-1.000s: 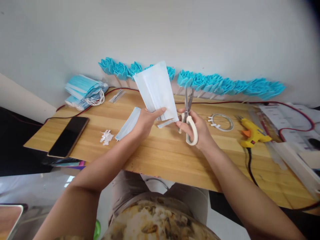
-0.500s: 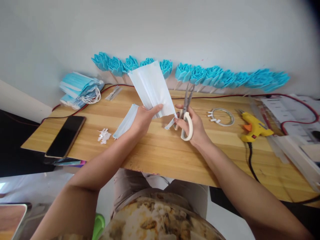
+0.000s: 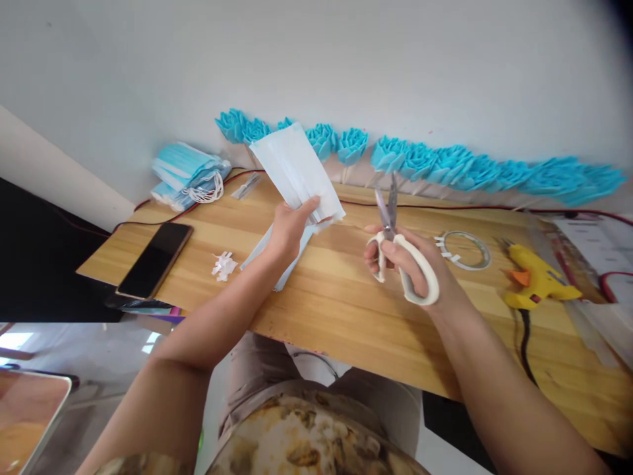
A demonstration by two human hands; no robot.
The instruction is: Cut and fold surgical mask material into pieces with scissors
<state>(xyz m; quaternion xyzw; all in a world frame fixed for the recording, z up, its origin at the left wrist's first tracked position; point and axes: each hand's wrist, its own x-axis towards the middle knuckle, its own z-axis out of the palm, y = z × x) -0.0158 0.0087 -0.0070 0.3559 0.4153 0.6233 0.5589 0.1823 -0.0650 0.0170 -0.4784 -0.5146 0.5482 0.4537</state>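
My left hand (image 3: 293, 227) pinches the lower edge of a pale, pleated face mask (image 3: 291, 161), thumb on top; no ear loops show on it. My right hand (image 3: 425, 260) grips white-handled scissors (image 3: 390, 227), their blades pointing away and slightly apart. Between the mask and the scissors there is a gap. Under my left wrist lie light-blue strips of mask material (image 3: 291, 264), partly covered by the hand. A small heap of white scraps (image 3: 225, 265) sits to the left of that forearm.
Blue handmade flowers (image 3: 450, 163) on sticks lean in a row along the wall. At left are a stack of blue masks (image 3: 185, 173) and a phone (image 3: 155, 260). To the right lie a tape roll (image 3: 467, 251) and a yellow glue gun (image 3: 539, 277) with its cord.
My right hand with the scissors has moved right, away from the mask. A narrow strip by the mask's corner now lies on the table under my left hand. The view has shifted left.
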